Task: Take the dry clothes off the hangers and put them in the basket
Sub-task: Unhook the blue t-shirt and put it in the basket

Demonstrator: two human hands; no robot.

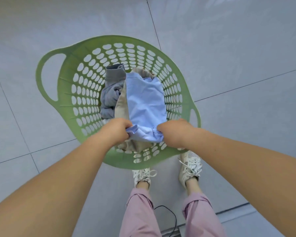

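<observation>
A round green basket (85,53) with oval holes and two loop handles stands on the floor below me. Inside it a light blue garment (144,101) lies over a beige garment (120,105), with a grey garment (110,93) crumpled at the left. My left hand (116,130) grips the near left edge of the blue garment. My right hand (173,132) grips its near right edge. Both hands are just above the basket's near side. No hanger is in view.
Pale grey floor tiles (229,48) surround the basket. My feet in white sneakers (190,165) stand right behind the basket's near rim. A thin black cable (171,214) trails on the floor between my legs.
</observation>
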